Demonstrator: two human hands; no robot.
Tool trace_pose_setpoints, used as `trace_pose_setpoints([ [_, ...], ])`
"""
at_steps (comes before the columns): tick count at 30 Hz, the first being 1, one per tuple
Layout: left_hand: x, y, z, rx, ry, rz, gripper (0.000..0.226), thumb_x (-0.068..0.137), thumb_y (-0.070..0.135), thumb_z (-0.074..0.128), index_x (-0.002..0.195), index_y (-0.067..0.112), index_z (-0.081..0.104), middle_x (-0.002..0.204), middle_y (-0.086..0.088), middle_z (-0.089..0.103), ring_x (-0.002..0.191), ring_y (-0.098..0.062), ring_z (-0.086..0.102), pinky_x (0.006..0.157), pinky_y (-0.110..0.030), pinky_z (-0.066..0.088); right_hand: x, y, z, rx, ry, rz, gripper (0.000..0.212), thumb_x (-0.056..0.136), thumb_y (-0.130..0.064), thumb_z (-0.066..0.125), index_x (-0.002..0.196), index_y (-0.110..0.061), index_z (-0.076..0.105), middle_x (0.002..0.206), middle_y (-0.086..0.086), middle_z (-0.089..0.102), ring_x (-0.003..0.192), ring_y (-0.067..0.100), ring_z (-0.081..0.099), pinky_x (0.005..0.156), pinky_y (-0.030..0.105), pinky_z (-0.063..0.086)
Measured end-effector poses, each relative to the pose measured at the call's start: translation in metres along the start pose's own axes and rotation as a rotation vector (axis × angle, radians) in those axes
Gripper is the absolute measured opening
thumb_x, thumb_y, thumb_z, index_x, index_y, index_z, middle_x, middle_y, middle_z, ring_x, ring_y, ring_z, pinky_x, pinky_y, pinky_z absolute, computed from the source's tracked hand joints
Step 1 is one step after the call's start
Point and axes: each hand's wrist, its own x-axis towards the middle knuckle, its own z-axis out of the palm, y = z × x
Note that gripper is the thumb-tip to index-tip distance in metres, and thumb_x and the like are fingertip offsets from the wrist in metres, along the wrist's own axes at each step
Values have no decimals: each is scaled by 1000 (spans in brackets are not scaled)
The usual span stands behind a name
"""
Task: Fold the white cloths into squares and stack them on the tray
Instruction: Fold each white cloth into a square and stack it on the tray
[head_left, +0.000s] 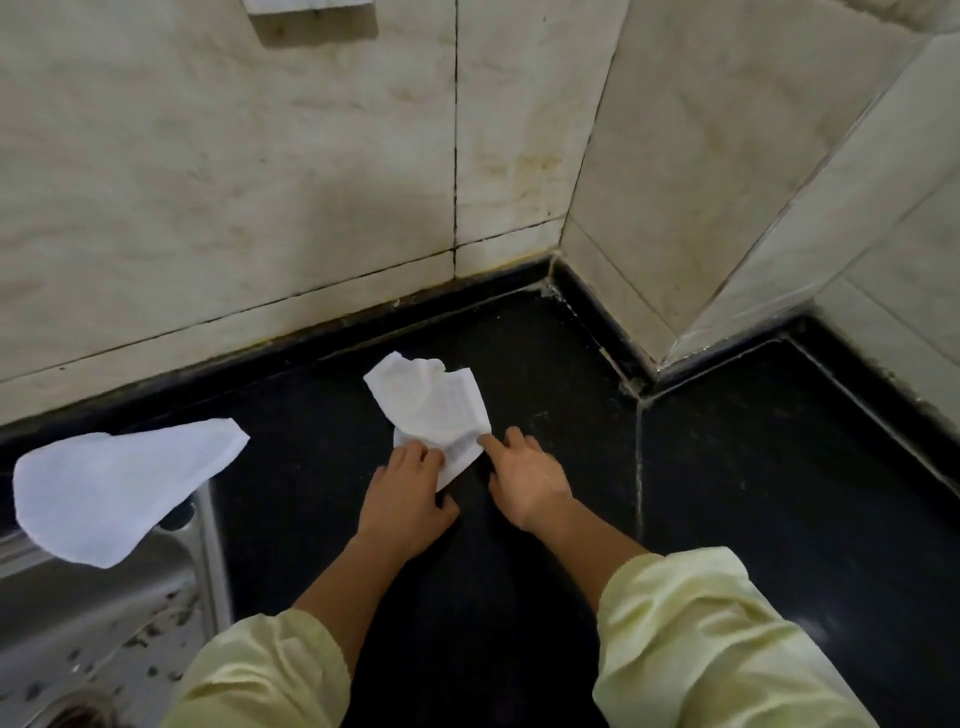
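One white cloth (431, 410) | left hand (410, 493) grips near corner | right hand (524, 478) touching edge

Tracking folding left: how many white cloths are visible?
2: a crumpled cloth on the black counter, centre; a flatter cloth over the sink edge, left. Others may be hidden.

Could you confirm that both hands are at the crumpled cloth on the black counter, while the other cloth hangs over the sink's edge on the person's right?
No: in the head view the other cloth hangs over the sink on the person's left, not right. The left hand and right hand are at the crumpled cloth on the black counter.
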Motion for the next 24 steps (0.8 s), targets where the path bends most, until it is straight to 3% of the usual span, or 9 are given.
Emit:
trace_pose_setpoints([
  [7,15,-2,-1,-28,-4,-38,28,87,12,47,115,12,52,118,-6,52,106,-21,49,79,-28,42,19,-3,0,48,8,-22,44,97,-20,44,140,-24,34,131,12,37,120,29,42,93,42,46],
  [12,10,5,-2,-175,9,-132,12,82,18,53,86,9,59,93,-3,59,87,-18,52,65,-26,40,10,2,7,71,0,-14,35,97,-26,42,131,-19,40,128,11,35,116,28,40,94,42,45],
  [15,6,18,-4,-266,78,-163,17,85,24,54,78,11,60,81,0,60,80,-14,52,54,-21,32,-7,8,11,47,5,-20,40,95,-26,46,133,-15,40,130,11,35,117,28,40,93,41,45],
  [18,2,41,-11,-360,96,-133,13,85,22,55,75,15,59,78,3,59,79,-11,51,54,-19,32,-25,18,11,38,54,-15,45,91,-22,51,134,-14,39,130,11,36,116,27,43,87,37,46],
  [24,-13,97,-31,-555,117,-21,17,85,16,55,68,18,55,72,6,55,70,-8,50,58,-18,34,-71,54,-6,231,278,67,22,87,-18,58,107,-13,53,112,4,44,103,22,48,72,34,45],
])
